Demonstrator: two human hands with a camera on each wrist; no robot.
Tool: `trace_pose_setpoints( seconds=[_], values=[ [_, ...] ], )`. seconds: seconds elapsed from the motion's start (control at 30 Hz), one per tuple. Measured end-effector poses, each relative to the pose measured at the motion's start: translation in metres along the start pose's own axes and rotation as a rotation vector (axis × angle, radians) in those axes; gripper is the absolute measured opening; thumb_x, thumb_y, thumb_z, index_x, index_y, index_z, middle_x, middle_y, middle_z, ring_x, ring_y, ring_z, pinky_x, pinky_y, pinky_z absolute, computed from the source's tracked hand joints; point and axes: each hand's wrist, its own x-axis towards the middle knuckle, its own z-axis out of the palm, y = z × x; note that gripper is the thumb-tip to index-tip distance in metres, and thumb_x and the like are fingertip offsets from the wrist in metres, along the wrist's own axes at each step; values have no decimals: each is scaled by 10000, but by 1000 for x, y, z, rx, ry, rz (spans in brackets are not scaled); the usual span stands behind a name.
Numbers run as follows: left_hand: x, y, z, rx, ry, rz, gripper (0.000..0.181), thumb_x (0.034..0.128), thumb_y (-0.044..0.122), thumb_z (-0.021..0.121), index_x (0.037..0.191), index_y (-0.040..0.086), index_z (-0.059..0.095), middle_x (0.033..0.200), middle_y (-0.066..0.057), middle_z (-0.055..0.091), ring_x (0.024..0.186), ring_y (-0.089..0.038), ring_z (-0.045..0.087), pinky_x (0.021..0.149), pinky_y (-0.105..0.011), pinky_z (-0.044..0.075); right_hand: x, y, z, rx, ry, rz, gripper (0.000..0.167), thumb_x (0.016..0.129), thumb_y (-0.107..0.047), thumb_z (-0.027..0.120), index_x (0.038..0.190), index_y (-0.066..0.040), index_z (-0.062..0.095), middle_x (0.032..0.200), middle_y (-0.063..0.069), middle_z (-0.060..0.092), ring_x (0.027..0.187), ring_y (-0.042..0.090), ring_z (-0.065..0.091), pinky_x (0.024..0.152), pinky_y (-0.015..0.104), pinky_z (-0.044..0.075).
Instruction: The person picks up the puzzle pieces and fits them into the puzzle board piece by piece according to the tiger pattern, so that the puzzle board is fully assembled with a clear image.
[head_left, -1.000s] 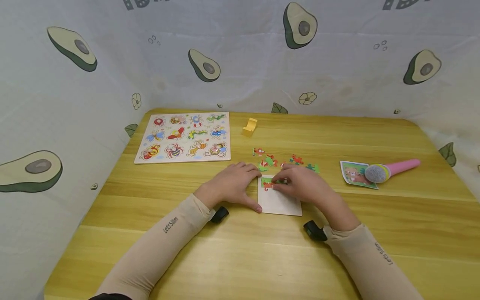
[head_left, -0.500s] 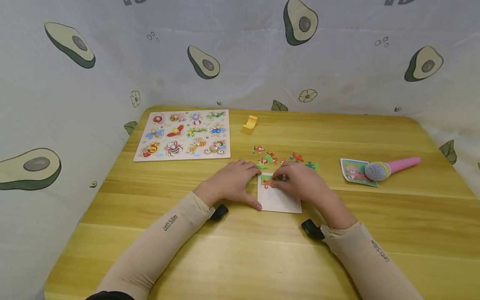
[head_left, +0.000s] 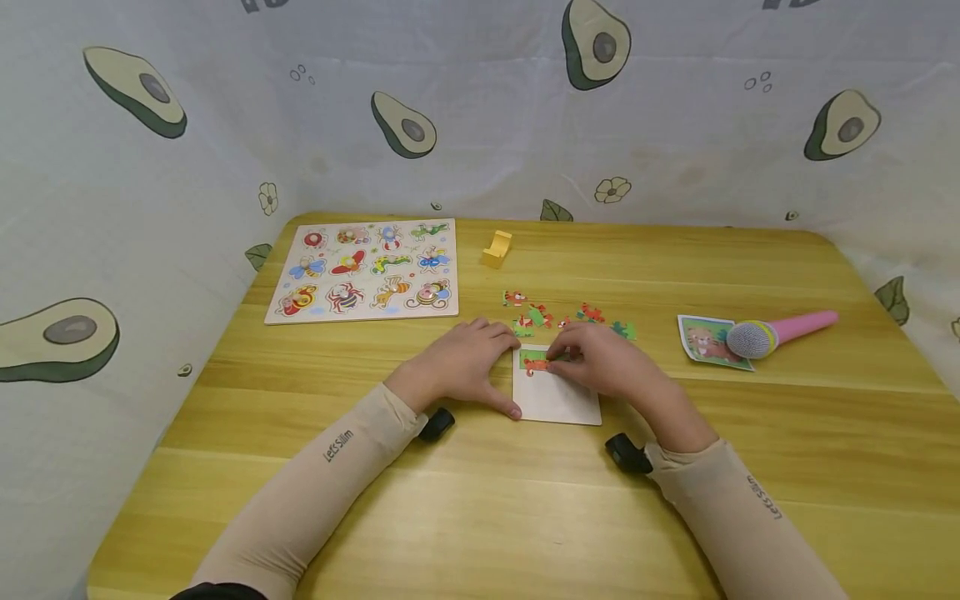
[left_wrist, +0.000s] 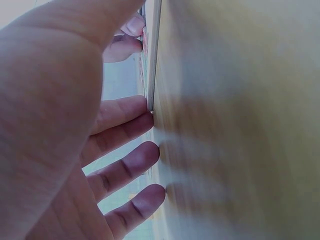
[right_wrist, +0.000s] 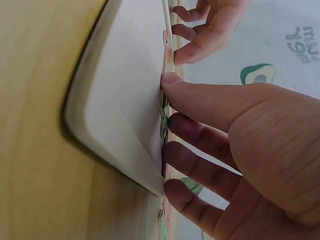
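Note:
A small white puzzle board [head_left: 558, 402] lies flat at the table's middle. Puzzle pieces in orange and green [head_left: 534, 363] sit along its upper left part. My left hand [head_left: 463, 367] spans the board's left side, thumb at the near corner and fingertips at the far one; in the left wrist view the fingers [left_wrist: 142, 157] are nearly straight. With thumb and fingertips my right hand [head_left: 609, 360] pinches a green puzzle piece [right_wrist: 164, 116] at the board's upper part. The hand mostly hides this piece in the head view.
Several loose puzzle pieces [head_left: 534, 317] are scattered beyond the board. At the back left lies an insect peg puzzle [head_left: 367, 279], with a yellow block-like stand [head_left: 497, 249] beside it. A pink toy microphone [head_left: 783, 332] rests partly on a picture card [head_left: 703, 343] at the right.
Both hands stay at the board. The right fingers have shifted slightly, showing a little more of the orange piece. The head view has tilted and shifted slightly.

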Motion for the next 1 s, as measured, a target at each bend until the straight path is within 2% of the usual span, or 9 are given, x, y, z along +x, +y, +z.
trace_pose_setpoints(
  seconds=[0.13, 0.37, 0.53, 0.67, 0.77, 1.0],
  values=[
    [0, 0, 0, 2, -1, -2, 1045, 699, 844, 662, 1445, 126, 518, 1443, 5, 492, 1275, -216, 434, 1060, -400, 367, 1, 0, -1, 1, -1, 23, 43, 896, -146, 782, 912, -107, 777, 895, -41, 669, 860, 158, 640, 783, 388, 541],
    [1, 0, 0, -1, -8, -3, 1045, 700, 843, 662, 1446, 126, 515, 1445, 0, 490, 1279, -220, 431, 1075, -404, 356, 0, 3, -1, -1, -14, -9, 65, 899, -162, 781, 938, -110, 784, 931, -24, 656, 875, 181, 593, 777, 379, 507],
    [0, 0, 0, -8, -11, -4, 1040, 701, 830, 678, 1446, 124, 515, 1449, -5, 489, 1277, -224, 430, 1076, -405, 355, -5, 11, -11, 103, -39, -23, 156, 891, -154, 789, 1031, -93, 762, 994, -1, 657, 896, 201, 578, 779, 383, 506],
    [1, 0, 0, -14, -11, -6, 1041, 697, 823, 689, 1447, 122, 515, 1451, -7, 487, 1269, -225, 430, 1075, -406, 355, -14, 18, -29, 167, 1, 32, 215, 884, -159, 801, 1078, -84, 748, 1017, 35, 657, 900, 224, 586, 764, 381, 523],
    [1, 1, 0, -13, -10, -6, 1044, 694, 823, 691, 1448, 123, 514, 1453, -3, 486, 1264, -221, 430, 1073, -404, 354, -23, 21, -44, 158, 25, 88, 254, 895, -180, 791, 1115, -64, 739, 1067, 80, 662, 922, 244, 592, 761, 384, 527],
    [0, 0, 0, -9, -9, -3, 1046, 692, 825, 692, 1447, 123, 513, 1453, 0, 485, 1266, -225, 432, 1072, -406, 355, -41, 37, -68, 129, 59, 151, 358, 895, -176, 790, 1207, -26, 697, 1211, 149, 643, 1006, 288, 599, 807, 401, 525]
  ],
)
